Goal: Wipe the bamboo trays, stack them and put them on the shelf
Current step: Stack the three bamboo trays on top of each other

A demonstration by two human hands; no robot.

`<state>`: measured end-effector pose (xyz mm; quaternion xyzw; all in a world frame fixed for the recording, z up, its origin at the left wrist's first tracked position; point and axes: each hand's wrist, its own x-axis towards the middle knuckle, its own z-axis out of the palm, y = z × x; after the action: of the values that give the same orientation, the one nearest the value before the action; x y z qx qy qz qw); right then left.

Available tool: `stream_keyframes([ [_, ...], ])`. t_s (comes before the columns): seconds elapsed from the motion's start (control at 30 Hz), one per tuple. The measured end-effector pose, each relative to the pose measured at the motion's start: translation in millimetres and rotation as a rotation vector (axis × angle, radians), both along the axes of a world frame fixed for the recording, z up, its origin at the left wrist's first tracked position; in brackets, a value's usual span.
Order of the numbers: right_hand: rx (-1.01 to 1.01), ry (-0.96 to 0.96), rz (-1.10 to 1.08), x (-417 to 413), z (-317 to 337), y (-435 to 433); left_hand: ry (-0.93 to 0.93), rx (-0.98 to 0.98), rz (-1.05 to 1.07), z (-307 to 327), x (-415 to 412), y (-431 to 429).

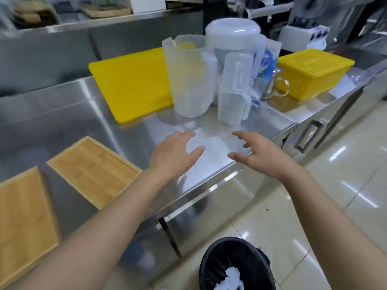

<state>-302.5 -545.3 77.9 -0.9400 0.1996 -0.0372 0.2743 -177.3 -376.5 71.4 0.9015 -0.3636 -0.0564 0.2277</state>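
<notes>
steel counter [117, 130] running across a blurred kitchen, pale glossy floor tiles [335, 185] to the right. two bamboo trays lying flat on the counter at the left, side by side and apart: near tray [23, 218] at the frame edge, far tray [94, 171] just beyond it. yellow cutting board [134, 82] behind them, tilted up at the back. clear plastic jug [189, 80] and a smaller clear container [234, 88] standing beside the board, a big white lidded tub [232, 36] behind both. yellow lidded box [312, 72] further right, glass mug [276, 84] just beside it. left hand [173, 155] and right hand [261, 153] hovering over the counter edge, palms facing each other, fingers spread, both holding nothing. black-lined bin [234, 264] on the floor below, white scrap inside.
</notes>
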Motion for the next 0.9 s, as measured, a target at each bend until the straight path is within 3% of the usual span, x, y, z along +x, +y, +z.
stream_keyframes([
  [0.33,0.051,0.123,0.28,129.4,9.7,110.2,0.096,-0.062,0.433,9.8,79.1,165.5],
  [0.5,0.136,0.117,0.242,174.4,-23.4,163.0,0.288,-0.149,0.644,-31.0,83.9,214.5],
  [0.63,0.111,0.186,0.146,190.0,-58.8,189.8,0.352,-0.011,0.711,-69.2,73.3,224.1],
  [0.73,0.142,0.264,0.122,190.2,-77.9,202.1,0.508,-0.003,0.72,-86.0,60.2,218.3],
  [0.8,0.151,0.29,0.117,187.5,-87.9,210.8,0.614,-0.093,0.69,-89.0,49.8,210.1],
  [0.9,0.148,0.319,0.099,188.1,-94.1,224.4,0.793,-0.427,0.747,-80.7,38.6,194.4],
])
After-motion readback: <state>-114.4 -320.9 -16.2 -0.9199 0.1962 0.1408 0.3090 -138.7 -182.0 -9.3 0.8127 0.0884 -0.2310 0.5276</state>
